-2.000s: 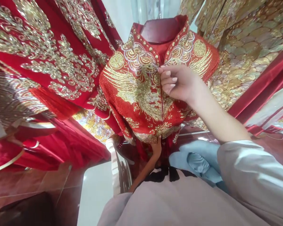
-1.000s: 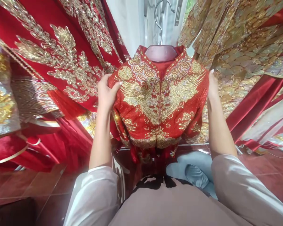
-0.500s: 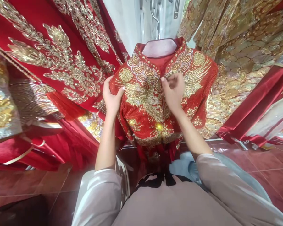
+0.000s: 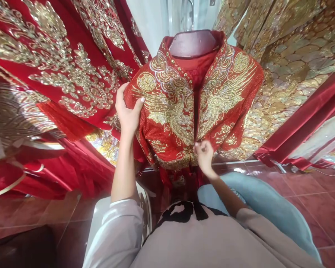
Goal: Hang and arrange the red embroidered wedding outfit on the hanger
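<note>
A red jacket [image 4: 170, 108] with gold embroidery hangs in front of me on a dark red hanger [image 4: 192, 42]. Its front stands parted along the centre line, showing the red lining. My left hand [image 4: 127, 111] grips the jacket's left shoulder and sleeve edge, thumb on the front. My right hand [image 4: 203, 154] is low at the centre hem, fingers pinched closed on the bottom of the front opening.
More red and gold embroidered garments [image 4: 58, 74] hang close on the left, and gold ones [image 4: 290, 48] on the right. Red floor tiles [image 4: 304, 190] lie below. A white panel [image 4: 152, 22] stands behind the hanger.
My right hand has slid from the chest down the centre line to the hem, and the jacket's front has parted. My left hand has stayed on the left shoulder.
</note>
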Available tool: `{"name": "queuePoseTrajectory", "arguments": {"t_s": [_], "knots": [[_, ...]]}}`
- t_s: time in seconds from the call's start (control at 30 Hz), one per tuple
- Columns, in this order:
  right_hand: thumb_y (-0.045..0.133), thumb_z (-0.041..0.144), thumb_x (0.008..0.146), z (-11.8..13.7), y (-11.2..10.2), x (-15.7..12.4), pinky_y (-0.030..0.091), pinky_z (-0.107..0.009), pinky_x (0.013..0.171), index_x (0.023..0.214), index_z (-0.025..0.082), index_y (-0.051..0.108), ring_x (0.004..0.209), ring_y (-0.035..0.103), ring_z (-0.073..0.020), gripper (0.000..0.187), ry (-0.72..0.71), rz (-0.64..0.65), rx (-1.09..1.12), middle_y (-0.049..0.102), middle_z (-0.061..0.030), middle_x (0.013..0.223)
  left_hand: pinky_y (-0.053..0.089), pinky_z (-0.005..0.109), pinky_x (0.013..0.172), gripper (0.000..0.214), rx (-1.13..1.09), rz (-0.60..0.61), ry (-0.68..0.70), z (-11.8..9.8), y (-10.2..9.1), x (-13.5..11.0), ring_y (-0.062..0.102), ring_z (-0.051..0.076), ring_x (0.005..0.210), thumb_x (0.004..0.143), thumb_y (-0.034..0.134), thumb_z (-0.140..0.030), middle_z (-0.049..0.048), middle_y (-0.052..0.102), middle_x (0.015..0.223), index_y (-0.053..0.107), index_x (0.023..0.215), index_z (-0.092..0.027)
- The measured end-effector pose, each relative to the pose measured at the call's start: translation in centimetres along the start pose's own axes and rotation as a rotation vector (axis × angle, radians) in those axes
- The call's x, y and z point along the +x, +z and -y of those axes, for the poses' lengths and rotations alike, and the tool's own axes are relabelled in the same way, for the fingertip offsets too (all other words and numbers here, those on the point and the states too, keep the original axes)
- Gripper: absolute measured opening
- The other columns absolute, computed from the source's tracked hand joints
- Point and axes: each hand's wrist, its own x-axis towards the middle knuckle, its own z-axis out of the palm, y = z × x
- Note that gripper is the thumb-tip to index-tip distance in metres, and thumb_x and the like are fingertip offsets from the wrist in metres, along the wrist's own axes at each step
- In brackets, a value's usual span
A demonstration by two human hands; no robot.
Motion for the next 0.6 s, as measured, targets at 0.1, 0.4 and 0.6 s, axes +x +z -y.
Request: {"name": "queuePoseTrajectory", "arguments": {"t_s": [0.1,0.4,0.6], "knots": [[0.052,0.03,0.076,-6.5,-2.1,-3.9,0.04,-0.025,0.06,0.059,0.021,0.027,0.057,0.044,-0.0123,0.032,0.171,0.004,-0.184,0.042,0.0023,0.055,0.039,0.036,0.104,0.046,-0.022,0.005,0.042,0.1,-0.1,0.2,0.052,0.024,0.116,0.079,0.063,-0.045,0.0065,0.058,0.121,0.052,0.118,-0.022],[0.059,0.028,0.067,-6.5,-11.5,-1.0,0.044,-0.034,0.065,0.056,0.023,0.042,0.059,0.054,-0.02,0.021,0.189,-0.112,-0.368,0.055,-0.0027,0.058,0.035,0.04,0.106,0.05,0.085,-0.079,0.248,-0.1,-0.6,0.4,0.05,0.024,0.118,0.087,0.058,-0.039,0.0107,0.056,0.129,0.051,0.128,-0.011],[0.061,0.047,0.073,6.1,-12.7,7.7,0.033,-0.049,0.103,0.123,0.02,0.049,0.124,0.045,-0.0298,0.058,-0.575,-0.387,-0.69,0.049,-0.0141,0.132,0.049,0.042,0.084,0.037,0.026,-0.087,0.069,0.7,-1.6,3.3,0.058,0.019,0.075,0.09,0.048,-0.049,0.0018,0.067,0.08,0.068,0.083,-0.018]]}}
